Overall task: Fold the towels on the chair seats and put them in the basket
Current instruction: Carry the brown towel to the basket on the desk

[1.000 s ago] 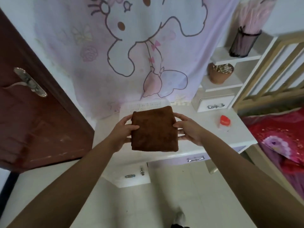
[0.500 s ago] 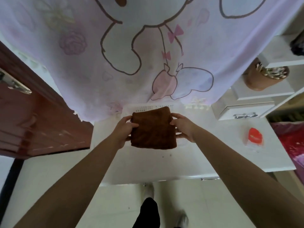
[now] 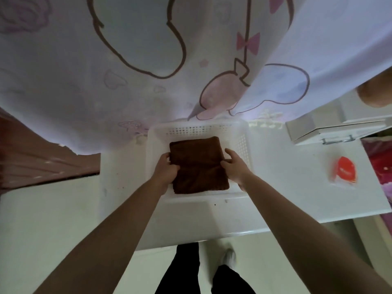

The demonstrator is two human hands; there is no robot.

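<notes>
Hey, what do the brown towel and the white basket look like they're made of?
The brown towel looks like soft plush fabric, perhaps microfibre or terry: matte, with a fuzzy nap and a soft crease. The white basket seems to be moulded plastic: smooth, slightly translucent walls with rows of small holes.

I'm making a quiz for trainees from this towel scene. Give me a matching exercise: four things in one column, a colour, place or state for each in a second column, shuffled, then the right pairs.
Things
1. folded towel
2. basket
3. plastic packet
4. left hand

Descriptions
A. white, with perforated walls
B. orange-red, lying on the table to the right of the basket
C. brown, within the basket's walls
D. grips the towel's left edge

Pairs: 1-C, 2-A, 3-B, 4-D
</notes>
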